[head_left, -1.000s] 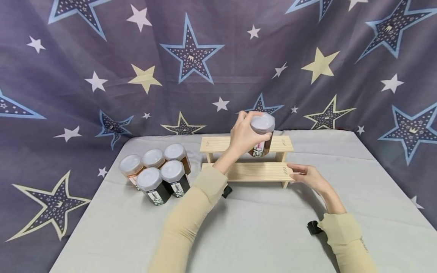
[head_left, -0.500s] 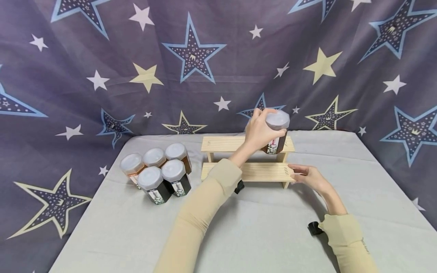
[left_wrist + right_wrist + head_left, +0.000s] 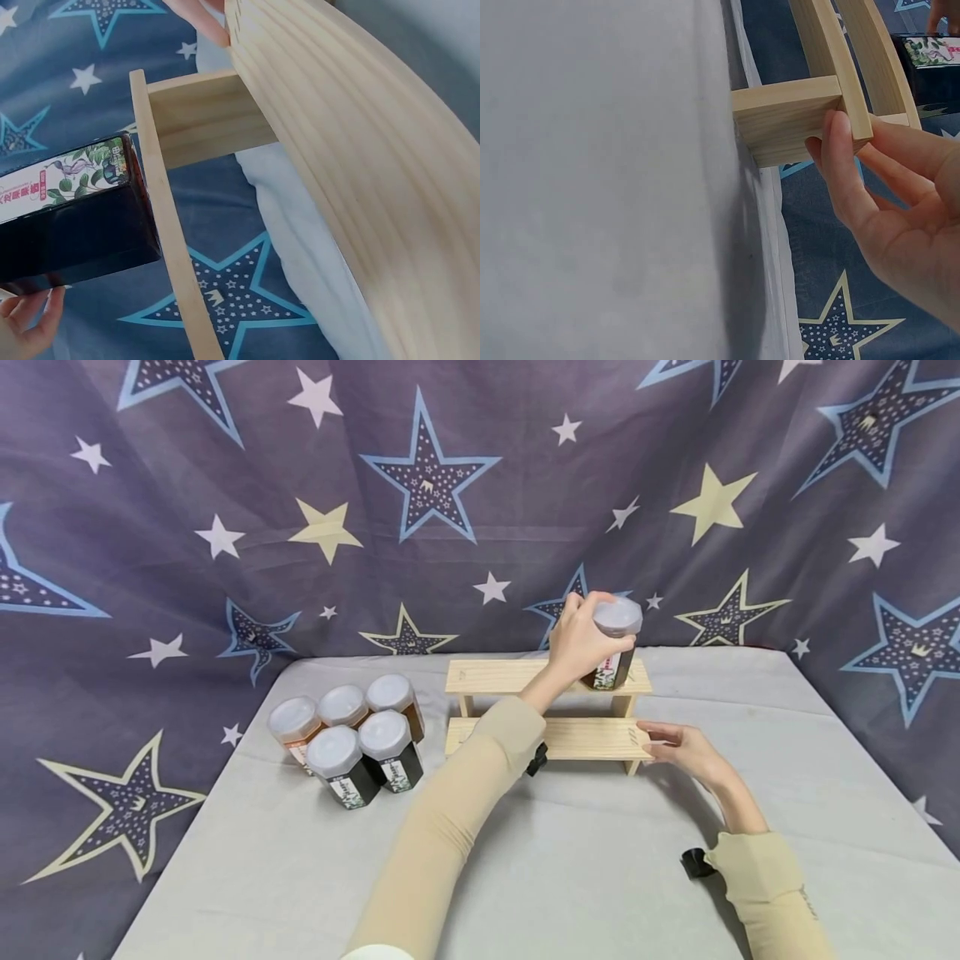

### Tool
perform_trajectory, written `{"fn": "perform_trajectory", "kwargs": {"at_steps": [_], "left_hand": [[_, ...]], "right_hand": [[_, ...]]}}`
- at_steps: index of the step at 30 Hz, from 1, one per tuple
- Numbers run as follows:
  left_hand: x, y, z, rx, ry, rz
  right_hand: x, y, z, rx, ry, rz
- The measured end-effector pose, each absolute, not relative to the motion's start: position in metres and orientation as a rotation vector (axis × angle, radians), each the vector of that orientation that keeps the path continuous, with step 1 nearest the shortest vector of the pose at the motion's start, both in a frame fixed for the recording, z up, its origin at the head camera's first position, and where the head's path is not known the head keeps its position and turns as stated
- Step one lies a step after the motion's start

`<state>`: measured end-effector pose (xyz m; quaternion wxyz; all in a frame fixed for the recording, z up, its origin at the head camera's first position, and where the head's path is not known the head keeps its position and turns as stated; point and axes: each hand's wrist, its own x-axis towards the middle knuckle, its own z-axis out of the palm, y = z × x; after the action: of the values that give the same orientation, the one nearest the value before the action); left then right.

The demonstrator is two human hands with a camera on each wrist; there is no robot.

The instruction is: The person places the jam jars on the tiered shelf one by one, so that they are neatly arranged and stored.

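Note:
My left hand [image 3: 579,643] grips a dark jar [image 3: 609,672] with a pale hexagonal lid near its top, thumb on the near side. The jar is upright at the right end of the wooden rack's upper shelf [image 3: 495,677]. In the left wrist view the base of this jar [image 3: 82,240] is right at the shelf's edge. With thumb and fingers, my right hand [image 3: 686,752] pinches the right end of the lower shelf [image 3: 577,737]. The right wrist view shows the right hand's thumb [image 3: 840,142] against the underside of that board.
Several lidded jars stand grouped left of the rack, dark ones [image 3: 352,785] in front and amber ones [image 3: 296,745] behind. A grey cloth [image 3: 585,877] covers the table. A star-patterned curtain [image 3: 517,502] hangs right behind the rack.
My left hand has carried the jar rightward along the upper shelf and lowered it to the shelf's right end. My right hand keeps its pinch on the lower shelf.

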<state>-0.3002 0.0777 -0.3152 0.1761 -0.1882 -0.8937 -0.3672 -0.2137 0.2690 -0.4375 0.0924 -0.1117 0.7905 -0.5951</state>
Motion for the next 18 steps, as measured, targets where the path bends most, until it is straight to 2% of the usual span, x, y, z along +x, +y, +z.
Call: {"fn": "perform_trajectory", "kwargs": {"at_steps": [18], "left_hand": [[-0.3027,0.0759,-0.3238,-0.527,-2.496,-1.078]], "right_hand": [[-0.2141,0.2689,-0.4384,-0.307,2.361,-1.745]]}}
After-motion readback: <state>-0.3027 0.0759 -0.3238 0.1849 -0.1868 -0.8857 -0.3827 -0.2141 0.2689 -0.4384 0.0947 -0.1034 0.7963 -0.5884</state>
